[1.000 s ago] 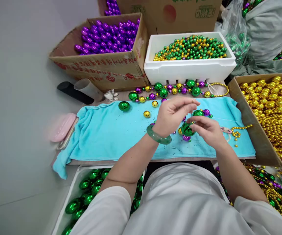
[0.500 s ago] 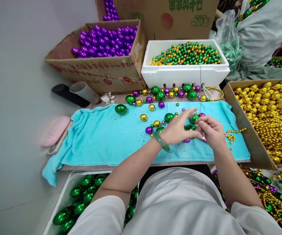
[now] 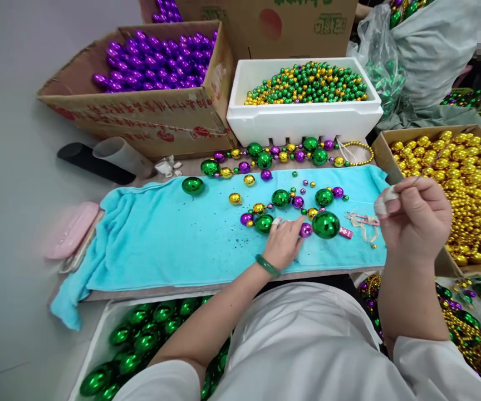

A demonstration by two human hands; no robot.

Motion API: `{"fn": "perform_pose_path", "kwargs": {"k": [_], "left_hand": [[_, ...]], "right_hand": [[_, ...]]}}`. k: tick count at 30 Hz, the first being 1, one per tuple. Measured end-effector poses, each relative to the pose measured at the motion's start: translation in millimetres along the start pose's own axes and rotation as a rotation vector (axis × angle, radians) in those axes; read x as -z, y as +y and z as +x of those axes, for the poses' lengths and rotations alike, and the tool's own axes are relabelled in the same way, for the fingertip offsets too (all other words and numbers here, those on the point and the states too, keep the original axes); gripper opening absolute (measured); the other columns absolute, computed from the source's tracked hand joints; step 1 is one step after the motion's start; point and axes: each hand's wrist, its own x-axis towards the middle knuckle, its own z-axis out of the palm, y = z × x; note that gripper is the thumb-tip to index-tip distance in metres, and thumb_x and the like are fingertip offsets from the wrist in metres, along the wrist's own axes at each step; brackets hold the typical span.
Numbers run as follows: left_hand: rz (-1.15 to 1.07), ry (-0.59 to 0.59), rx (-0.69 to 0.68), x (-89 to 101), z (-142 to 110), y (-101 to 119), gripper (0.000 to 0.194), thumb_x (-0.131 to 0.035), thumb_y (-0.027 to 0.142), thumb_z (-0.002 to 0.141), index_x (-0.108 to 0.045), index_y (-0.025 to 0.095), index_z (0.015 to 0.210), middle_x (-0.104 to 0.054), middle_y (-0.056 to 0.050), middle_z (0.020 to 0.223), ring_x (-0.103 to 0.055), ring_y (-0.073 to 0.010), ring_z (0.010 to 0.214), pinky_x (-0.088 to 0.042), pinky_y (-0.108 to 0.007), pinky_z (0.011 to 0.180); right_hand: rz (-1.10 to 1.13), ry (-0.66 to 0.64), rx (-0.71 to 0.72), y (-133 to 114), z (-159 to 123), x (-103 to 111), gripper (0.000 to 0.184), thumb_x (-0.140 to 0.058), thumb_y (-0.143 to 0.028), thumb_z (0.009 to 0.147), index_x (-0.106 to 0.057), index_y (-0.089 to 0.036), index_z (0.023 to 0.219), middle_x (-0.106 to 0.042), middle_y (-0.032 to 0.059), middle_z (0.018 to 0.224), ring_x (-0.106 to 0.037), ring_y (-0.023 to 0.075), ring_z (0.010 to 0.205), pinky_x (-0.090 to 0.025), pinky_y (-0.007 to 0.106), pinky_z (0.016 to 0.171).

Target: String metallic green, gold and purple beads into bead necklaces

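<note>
My left hand (image 3: 284,242), with a green bangle at the wrist, lies palm down at the loop of strung beads on the blue towel. Its fingers are stretched apart, between a large green bead (image 3: 264,224) and a purple bead (image 3: 305,230), touching the purple one. Raised at the towel's right end, my right hand (image 3: 418,217) pinches a thin needle (image 3: 417,180) and clear thread; most of the needle is hidden. The thread (image 3: 363,201) runs from the strand toward this hand. A larger green bead (image 3: 326,225) sits beside the purple one.
A finished-looking bead strand (image 3: 264,160) lies behind the towel (image 3: 140,239). Loose beads and a pink tool (image 3: 361,219) rest on it. Around stand a carton of purple beads (image 3: 140,114), a white foam box (image 3: 303,120), a gold-bead carton (image 3: 384,139) and green beads (image 3: 146,340) below.
My right hand has moved right and up, drawing the thread out from the strand. My left hand has come down from beside it onto the beads. The view has shifted slightly.
</note>
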Motion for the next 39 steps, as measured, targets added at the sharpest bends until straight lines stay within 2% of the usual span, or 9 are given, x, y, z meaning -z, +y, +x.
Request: {"fn": "perform_pose_path", "kwargs": {"k": [5,12,19,25,28,31,33,36,39], "left_hand": [[0.323,0.040,0.059,26.7,-14,-26,0.035,-0.051,0.022,0.086,-0.056,0.019,0.121,-0.068,-0.010,0.103,-0.058,-0.0265,0.100,-0.028,-0.049,0.106],[0.584,0.032,0.036,63.8,-40,-74,0.017,-0.050,0.025,0.086,-0.065,0.017,0.087,-0.067,-0.010,0.093,-0.056,-0.0276,0.095,-0.036,-0.046,0.094],[0.770,0.033,-0.013,99.2,-55,-108,0.019,-0.048,0.026,0.088,-0.066,0.018,0.091,-0.067,-0.011,0.099,-0.056,-0.0284,0.093,-0.039,-0.045,0.085],[0.807,0.024,-0.085,93.6,-62,-128,0.021,-0.046,0.019,0.088,-0.066,0.019,0.096,-0.062,-0.014,0.120,-0.051,-0.0321,0.114,-0.036,-0.050,0.096],[0.816,0.017,-0.078,90.0,-67,-126,0.023,-0.048,0.019,0.086,-0.064,0.018,0.102,-0.058,-0.014,0.127,-0.048,-0.0330,0.120,-0.032,-0.053,0.102],[0.800,0.021,-0.087,90.7,-68,-118,0.036,-0.050,0.020,0.081,-0.060,0.016,0.116,-0.055,-0.014,0.132,-0.046,-0.0341,0.123,-0.031,-0.055,0.103],[0.766,0.066,-0.088,91.5,-64,-108,0.042,-0.052,0.020,0.079,-0.058,0.016,0.120,-0.055,-0.015,0.132,-0.047,-0.0350,0.122,-0.033,-0.056,0.103],[0.692,0.196,-0.081,87.5,-52,-86,0.036,-0.055,0.023,0.080,-0.062,0.017,0.115,-0.062,-0.013,0.123,-0.053,-0.0341,0.113,-0.040,-0.053,0.097],[0.523,0.282,-0.211,70.2,-37,-52,0.028,-0.060,0.022,0.080,-0.065,0.016,0.107,-0.066,-0.012,0.107,-0.058,-0.0284,0.099,-0.047,-0.044,0.090]], "right_hand": [[-0.002,0.155,0.073,5,15,32,0.008,-0.070,-0.025,0.077,-0.066,-0.020,0.074,-0.049,-0.0033,0.053,-0.045,0.0083,0.044,-0.035,0.021,0.037],[-0.012,0.292,-0.161,52,10,57,0.007,-0.063,-0.020,0.079,-0.064,-0.016,0.073,-0.050,-0.0043,0.051,-0.046,0.0076,0.042,-0.036,0.017,0.036],[0.079,0.423,-0.188,60,21,76,0.010,-0.061,-0.018,0.079,-0.061,-0.019,0.069,-0.046,-0.0042,0.052,-0.043,0.0066,0.042,-0.032,0.015,0.035],[-0.037,0.429,-0.206,95,10,86,0.009,-0.065,-0.021,0.075,-0.059,-0.016,0.072,-0.049,-0.0054,0.050,-0.042,0.0055,0.038,-0.032,0.016,0.034],[-0.092,0.400,-0.266,110,-2,89,0.016,-0.069,-0.026,0.071,-0.059,-0.015,0.074,-0.051,-0.0057,0.050,-0.045,0.0061,0.039,-0.033,0.016,0.035],[-0.165,0.337,-0.320,113,-14,85,0.021,-0.071,-0.032,0.069,-0.059,-0.016,0.075,-0.051,-0.0070,0.049,-0.044,0.0054,0.039,-0.032,0.016,0.036],[-0.234,0.242,-0.341,113,-23,75,0.020,-0.069,-0.034,0.072,-0.060,-0.017,0.077,-0.052,-0.0070,0.051,-0.044,0.0049,0.040,-0.033,0.016,0.038],[-0.348,0.053,-0.342,120,-38,52,0.016,-0.061,-0.034,0.079,-0.062,-0.018,0.080,-0.053,-0.0060,0.055,-0.048,0.0068,0.046,-0.040,0.019,0.044],[-0.581,-0.130,-0.328,133,-53,29,0.013,-0.056,-0.029,0.084,-0.064,-0.019,0.084,-0.059,-0.0027,0.062,-0.056,0.0114,0.057,-0.047,0.024,0.056]]}}
